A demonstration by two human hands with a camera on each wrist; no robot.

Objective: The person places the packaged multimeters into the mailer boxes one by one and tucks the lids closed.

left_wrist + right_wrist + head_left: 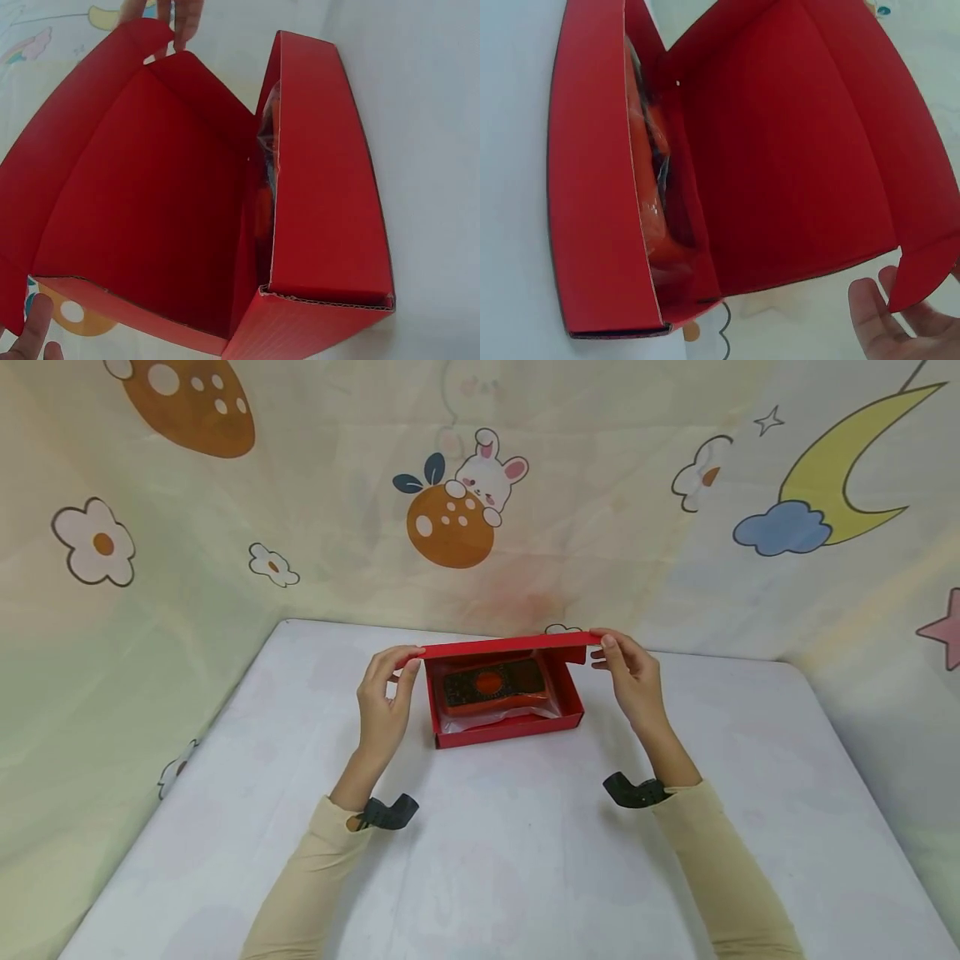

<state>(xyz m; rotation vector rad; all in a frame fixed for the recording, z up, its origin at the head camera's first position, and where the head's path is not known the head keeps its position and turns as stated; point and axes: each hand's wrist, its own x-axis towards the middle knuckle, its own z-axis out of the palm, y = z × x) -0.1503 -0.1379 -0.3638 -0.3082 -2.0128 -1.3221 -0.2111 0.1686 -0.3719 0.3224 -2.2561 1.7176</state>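
A red cardboard box (510,732) stands on the table with its hinged lid (502,646) raised partway at the back. Inside lies an orange-and-black multimeter (491,685) with a round dial, wrapped in clear plastic. My left hand (384,702) pinches the left front corner of the lid between thumb and fingers. At the opposite corner, my right hand (637,681) grips the lid beside its side flap. Both wrist views show the lid's bare red inner face (150,202) and only a strip of the wrapped multimeter (649,187) behind the box wall.
The white table (510,852) extends in front of the box and to both sides. Behind it hangs a cloth backdrop (600,585) printed with cartoon rabbits, flowers and a moon. A black wrist mount (390,812) sits on each forearm.
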